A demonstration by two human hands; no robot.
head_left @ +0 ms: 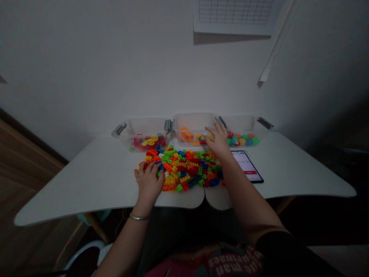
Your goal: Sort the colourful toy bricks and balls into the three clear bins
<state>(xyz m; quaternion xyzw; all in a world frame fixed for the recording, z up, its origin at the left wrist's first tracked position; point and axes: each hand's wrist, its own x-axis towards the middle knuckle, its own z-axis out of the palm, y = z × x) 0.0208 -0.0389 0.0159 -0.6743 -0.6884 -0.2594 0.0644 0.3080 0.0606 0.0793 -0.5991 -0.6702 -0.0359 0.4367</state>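
A heap of small coloured plastic building blocks point(187, 167) lies in the middle of a white table point(95, 181). My left hand point(149, 181) rests on the heap's left edge, fingers curled onto the blocks; whether it holds one is hidden. My right hand point(218, 140) reaches over the near rim of the middle clear bin point(193, 132), fingers bent downward among orange and yellow pieces. Three clear plastic bins stand in a row behind the heap.
The left bin point(141, 134) holds red, yellow and blue pieces. The right bin point(245, 132) holds round coloured pieces. A phone point(247, 166) with a lit screen lies right of the heap. A white wall stands behind the table.
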